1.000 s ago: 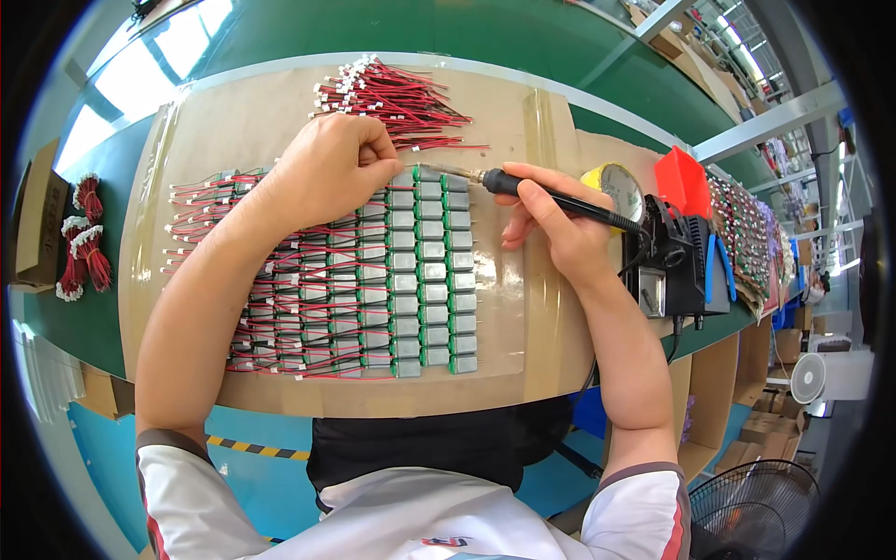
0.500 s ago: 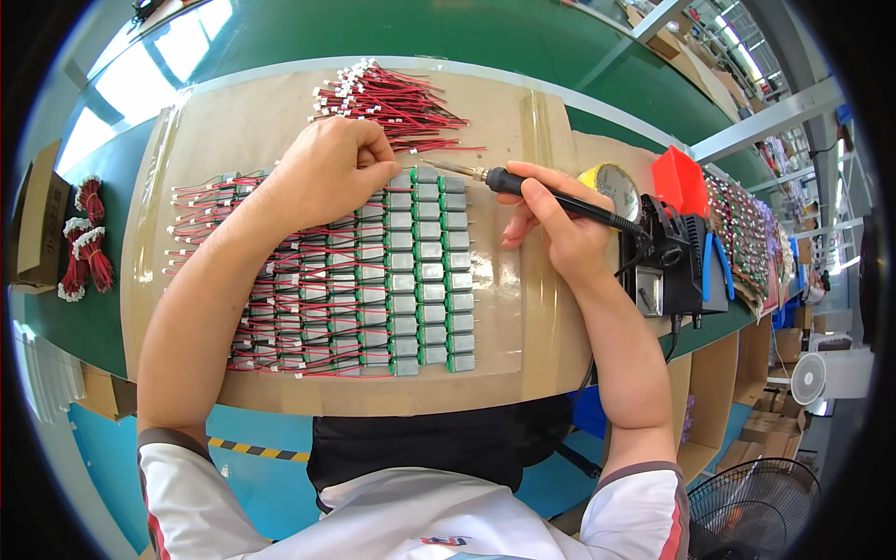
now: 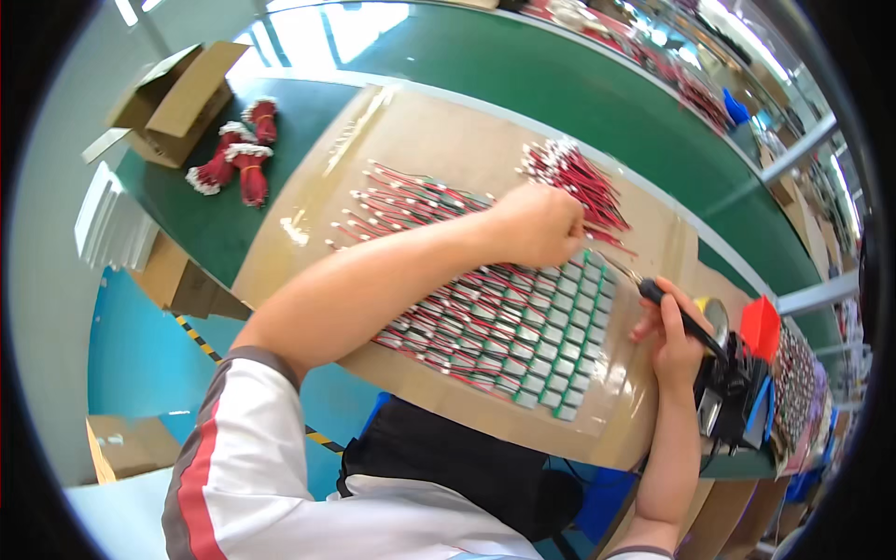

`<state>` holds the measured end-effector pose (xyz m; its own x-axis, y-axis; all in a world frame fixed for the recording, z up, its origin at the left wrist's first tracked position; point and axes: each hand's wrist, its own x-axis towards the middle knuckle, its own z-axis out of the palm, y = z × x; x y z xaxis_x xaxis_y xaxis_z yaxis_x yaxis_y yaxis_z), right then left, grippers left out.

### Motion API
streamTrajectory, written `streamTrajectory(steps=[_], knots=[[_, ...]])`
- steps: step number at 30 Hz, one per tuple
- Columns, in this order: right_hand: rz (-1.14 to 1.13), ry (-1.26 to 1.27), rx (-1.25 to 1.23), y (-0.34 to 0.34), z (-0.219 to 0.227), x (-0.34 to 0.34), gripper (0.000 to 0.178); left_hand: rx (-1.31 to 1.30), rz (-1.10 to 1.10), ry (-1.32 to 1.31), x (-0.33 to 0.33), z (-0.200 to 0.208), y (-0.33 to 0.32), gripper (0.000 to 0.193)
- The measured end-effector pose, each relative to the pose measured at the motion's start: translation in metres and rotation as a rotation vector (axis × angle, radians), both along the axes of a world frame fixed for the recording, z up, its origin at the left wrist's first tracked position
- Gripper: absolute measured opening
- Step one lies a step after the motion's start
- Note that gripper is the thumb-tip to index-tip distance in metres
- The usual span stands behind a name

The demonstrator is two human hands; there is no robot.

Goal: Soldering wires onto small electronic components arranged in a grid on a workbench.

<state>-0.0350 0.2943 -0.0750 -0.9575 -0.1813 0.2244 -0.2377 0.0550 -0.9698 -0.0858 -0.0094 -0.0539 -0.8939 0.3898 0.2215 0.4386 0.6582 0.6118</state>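
My right hand grips a soldering iron by its black handle, pen-fashion. The metal tip points up and left, close to my left hand. The left fingers are pinched together over the far end of the rows; what sits between them is hidden. Below lie tight rows of small grey metal blocks with green edges. Red and black wires with white plugs run from the rows on the left; the rightmost rows show none. Just beyond my left hand, a heap of loose red and black leads rests on the cardboard.
A brown cardboard sheet covers the green bench. Right stand a black soldering station, a red holder and a yellow-sided roll. Tied wire bundles and an opened carton are at the left.
The view has swung left and tilted, so the bench appears shifted right and rotated. My left hand remains pinched by the far end of the rows; the soldering iron is still in my right hand.
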Motion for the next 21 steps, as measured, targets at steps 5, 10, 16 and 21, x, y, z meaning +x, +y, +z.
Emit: streamTrajectory(steps=[5, 10, 16, 21], knots=[[-0.037, -0.064, -0.038, -0.003, 0.002, 0.001, 0.03, -0.037, 0.001, 0.003, 0.0, 0.0, -0.002, 0.018], [-0.032, -0.054, -0.041, -0.002, 0.004, 0.004, 0.031, -0.026, -0.028, 0.012, 0.001, -0.002, 0.0, 0.02], [-0.031, -0.033, -0.039, -0.007, 0.01, 0.004, 0.028, 0.027, -0.034, 0.022, -0.001, -0.006, -0.002, 0.034], [0.019, -0.006, -0.034, -0.013, 0.013, -0.002, 0.03, 0.039, -0.104, -0.046, 0.005, 0.015, -0.015, 0.03]])
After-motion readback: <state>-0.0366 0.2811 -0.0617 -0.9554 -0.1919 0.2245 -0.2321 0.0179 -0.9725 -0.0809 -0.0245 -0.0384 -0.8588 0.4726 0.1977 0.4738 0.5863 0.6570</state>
